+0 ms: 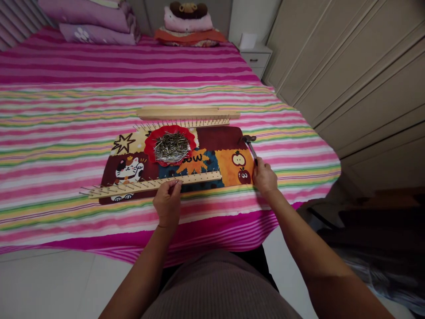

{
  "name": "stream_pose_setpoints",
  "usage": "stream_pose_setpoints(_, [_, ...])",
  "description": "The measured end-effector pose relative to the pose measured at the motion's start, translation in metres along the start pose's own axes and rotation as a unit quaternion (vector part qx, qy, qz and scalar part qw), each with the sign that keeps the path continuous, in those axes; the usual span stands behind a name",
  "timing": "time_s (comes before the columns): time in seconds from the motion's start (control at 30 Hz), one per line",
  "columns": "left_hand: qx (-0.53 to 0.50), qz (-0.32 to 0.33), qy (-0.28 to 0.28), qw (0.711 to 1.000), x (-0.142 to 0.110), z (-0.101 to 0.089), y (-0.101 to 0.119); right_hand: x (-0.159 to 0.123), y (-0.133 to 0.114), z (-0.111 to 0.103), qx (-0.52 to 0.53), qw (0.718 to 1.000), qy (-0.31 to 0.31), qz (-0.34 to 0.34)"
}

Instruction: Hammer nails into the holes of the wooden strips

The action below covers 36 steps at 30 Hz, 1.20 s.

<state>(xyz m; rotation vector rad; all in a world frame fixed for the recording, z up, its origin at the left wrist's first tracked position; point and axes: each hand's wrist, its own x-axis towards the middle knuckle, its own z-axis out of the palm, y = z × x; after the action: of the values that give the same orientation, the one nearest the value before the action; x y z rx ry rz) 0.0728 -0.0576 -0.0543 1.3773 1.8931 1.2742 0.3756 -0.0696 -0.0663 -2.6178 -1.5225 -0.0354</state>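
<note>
My right hand (264, 177) is closed round the handle of a hammer (253, 148), whose dark head rests at the right edge of a patterned mat (219, 133). At the near edge of a pale wooden strip (199, 178), my left hand (168, 201) has its thumb and fingers pinched together; what lies between them is too small to make out. Nails stand in the strip's left part, several of them leaning, and small dark holes or marks show along its right part. Behind it, a red scalloped bowl (150, 148) holds a heap of loose nails (171, 147).
Another nail-studded strip (199, 124) lies behind the bowl, with bare wooden strips (189, 114) beyond it. Everything rests on a bed with a striped cover (66, 155). Folded bedding (99, 26) and a nightstand (255, 59) stand at the back; wardrobe doors (348, 66) line the right.
</note>
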Motion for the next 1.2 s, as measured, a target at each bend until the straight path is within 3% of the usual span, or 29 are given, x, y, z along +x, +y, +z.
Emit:
stream_pose_setpoints(0.23, [0.002, -0.015, 0.013, 1.000, 0.000, 0.007, 0.001, 0.000, 0.001, 0.002, 0.005, 1.000, 0.003, 0.000])
stream_pose_setpoints(0.53, [-0.018, 0.065, 0.014, 0.998, -0.004, 0.010, -0.011, -0.001, 0.000, 0.000, 0.003, 1.000, 0.004, -0.001])
stream_pose_setpoints(0.97, [0.062, 0.161, 0.026, 0.985, -0.001, 0.017, -0.010, -0.001, 0.002, -0.001, 0.027, 1.000, -0.005, 0.005])
stream_pose_setpoints(1.1, [0.071, 0.202, 0.034, 0.976, -0.001, 0.020, -0.016, 0.001, 0.008, -0.005, 0.125, 0.992, -0.001, -0.018])
stream_pose_setpoints(1.2, [0.075, 0.233, 0.040, 0.969, -0.002, 0.022, -0.020, -0.017, 0.006, -0.017, 0.275, 0.961, 0.014, -0.013])
